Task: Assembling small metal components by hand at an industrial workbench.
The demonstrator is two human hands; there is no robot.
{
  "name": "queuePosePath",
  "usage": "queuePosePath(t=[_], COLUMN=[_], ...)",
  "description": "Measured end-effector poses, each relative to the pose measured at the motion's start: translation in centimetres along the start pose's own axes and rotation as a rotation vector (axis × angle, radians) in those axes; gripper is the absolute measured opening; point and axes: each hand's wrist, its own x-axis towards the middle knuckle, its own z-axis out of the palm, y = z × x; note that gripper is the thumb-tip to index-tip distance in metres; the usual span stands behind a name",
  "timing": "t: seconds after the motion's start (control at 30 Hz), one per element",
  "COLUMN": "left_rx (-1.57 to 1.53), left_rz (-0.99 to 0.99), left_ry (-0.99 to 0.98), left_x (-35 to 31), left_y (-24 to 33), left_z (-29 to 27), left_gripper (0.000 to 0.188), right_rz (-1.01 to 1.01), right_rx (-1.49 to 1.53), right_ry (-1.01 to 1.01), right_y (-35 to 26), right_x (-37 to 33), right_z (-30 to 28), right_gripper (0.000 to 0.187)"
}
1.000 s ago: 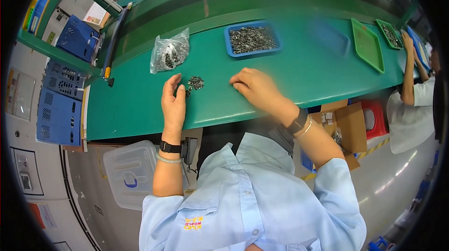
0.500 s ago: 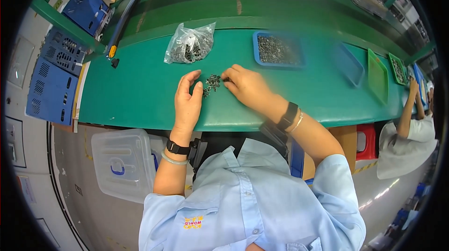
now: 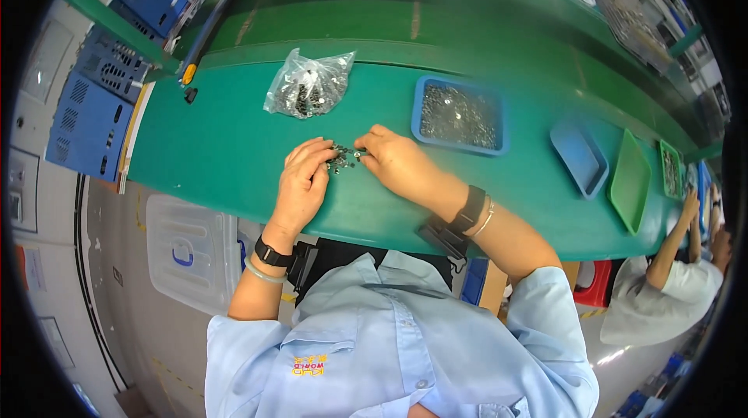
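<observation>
A small loose pile of dark and silvery metal parts [image 3: 340,159] lies on the green tabletop between my hands. My left hand [image 3: 302,188] curves around the pile's left side, fingertips touching it, with thumb and fingers apart. From the right, my right hand [image 3: 397,165] reaches in, thumb and forefinger closed on a small metal part [image 3: 359,154] at the pile's edge. The exact kind of these parts is too small to make out. Behind the pile, a clear plastic bag [image 3: 312,84] holds more of them, and a blue tray [image 3: 460,116] full of similar pieces stands back right.
To the right lie a blue tray [image 3: 580,159], a green tray [image 3: 629,182] and a smaller green tray with parts [image 3: 670,170]. A co-worker [image 3: 662,293] sits at the far right. Blue perforated bins [image 3: 87,137] flank the left edge; a clear lidded box [image 3: 191,250] is below.
My left hand's fingers have bent in closer over the pile. My right hand stays beside it, pinching. The whole view has shifted, bringing the trays lower in the picture.
</observation>
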Motion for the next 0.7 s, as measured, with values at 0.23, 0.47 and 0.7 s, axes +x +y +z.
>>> queuePosePath(t=[0.23,0.47,0.7], left_rx=[0.024,-0.008,-0.053], left_rz=[-0.011,-0.022,0.021], left_ry=[0.02,0.025,-0.042], left_x=[0.1,0.1,0.3], left_y=[0.5,0.7,0.4], left_z=[-0.3,-0.3,-0.6], left_gripper=[0.02,0.019,0.019], right_rz=[0.012,-0.034,0.047], right_rx=[-0.07,-0.049,0.048], right_ry=[-0.079,-0.09,0.078], right_y=[-1.1,-1.1,-1.0], right_x=[0.6,-0.1,0.5], right_z=[-0.3,-0.5,-0.3], right_gripper=[0.016,0.014,0.016])
